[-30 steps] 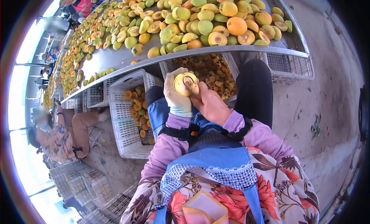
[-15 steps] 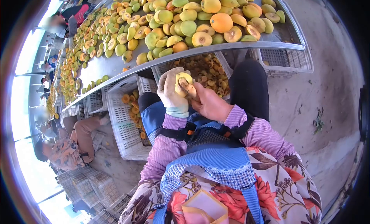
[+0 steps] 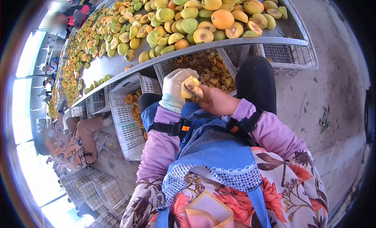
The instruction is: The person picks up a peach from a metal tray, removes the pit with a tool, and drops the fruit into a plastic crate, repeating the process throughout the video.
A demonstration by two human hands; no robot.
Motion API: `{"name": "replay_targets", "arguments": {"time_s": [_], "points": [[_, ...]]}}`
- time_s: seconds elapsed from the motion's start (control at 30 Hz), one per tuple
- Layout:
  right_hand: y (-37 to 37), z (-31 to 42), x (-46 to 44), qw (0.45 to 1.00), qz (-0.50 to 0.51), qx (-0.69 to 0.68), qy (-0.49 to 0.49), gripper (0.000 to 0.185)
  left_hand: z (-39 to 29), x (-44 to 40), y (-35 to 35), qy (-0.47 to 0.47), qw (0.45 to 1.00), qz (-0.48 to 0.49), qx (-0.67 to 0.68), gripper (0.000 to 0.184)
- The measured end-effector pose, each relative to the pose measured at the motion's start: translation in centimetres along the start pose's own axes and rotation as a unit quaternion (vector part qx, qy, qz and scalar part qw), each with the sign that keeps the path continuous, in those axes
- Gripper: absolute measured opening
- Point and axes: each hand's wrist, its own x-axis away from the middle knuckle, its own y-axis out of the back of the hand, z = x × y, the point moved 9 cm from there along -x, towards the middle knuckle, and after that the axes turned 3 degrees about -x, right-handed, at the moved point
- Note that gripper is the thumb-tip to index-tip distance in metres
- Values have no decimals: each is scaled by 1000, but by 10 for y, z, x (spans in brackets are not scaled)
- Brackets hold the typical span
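My left hand [image 3: 176, 89], in a pale glove, is wrapped round a yellow fruit half [image 3: 190, 87], its cut face turned toward my right hand. My bare right hand [image 3: 217, 101] is closed at the fruit's right side, on a small tool [image 3: 197, 91] whose curved end touches the cut face; its handle is mostly hidden by the fingers. Both hands are above my lap, just below the edge of a metal table [image 3: 187, 49] that bears many green, yellow and orange fruit halves [image 3: 203, 36].
Under the table, a crate of small brownish pieces [image 3: 211, 67] stands behind my hands. A white crate [image 3: 127, 124] with orange fruit halves is left of my knees, and another crate [image 3: 290, 57] is at right. A person [image 3: 70, 149] sits at the far left.
The view has shifted a little. My left hand has turned, with the fruit tilting in it, while the tool in my right hand has moved over its cut face.
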Motion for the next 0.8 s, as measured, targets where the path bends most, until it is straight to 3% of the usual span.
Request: {"name": "replay_targets", "arguments": {"time_s": [0.1,0.2,0.3,0.4,0.5,0.53,0.6,0.7,0.73,0.8], "points": [[-12,7,13,956,107,-189,-197,25,-10,9,-2,-42,998,-17,-35,23],[-26,4,16,924,145,-273,-225,26,-16,11,-3,-94,993,4,-72,21],[-35,11,22,857,173,-408,-263,21,-11,10,-1,-41,994,69,-73,21],[-19,16,11,963,112,-124,-213,15,-2,5,2,-11,996,74,-48,20],[-19,11,-1,990,50,-48,-120,13,9,-1,10,-20,998,47,-25,19],[-26,4,4,967,91,-146,-190,13,11,1,11,-28,999,44,-14,19],[-41,5,23,868,168,-337,-323,14,6,12,8,-34,998,47,-34,19],[-48,8,30,799,200,-449,-347,13,9,16,9,-33,997,70,3,19],[-46,5,29,821,186,-408,-352,14,7,16,9,-22,998,51,-29,19],[-34,10,18,922,161,-203,-286,9,8,12,13,-24,999,25,-29,18]]}}
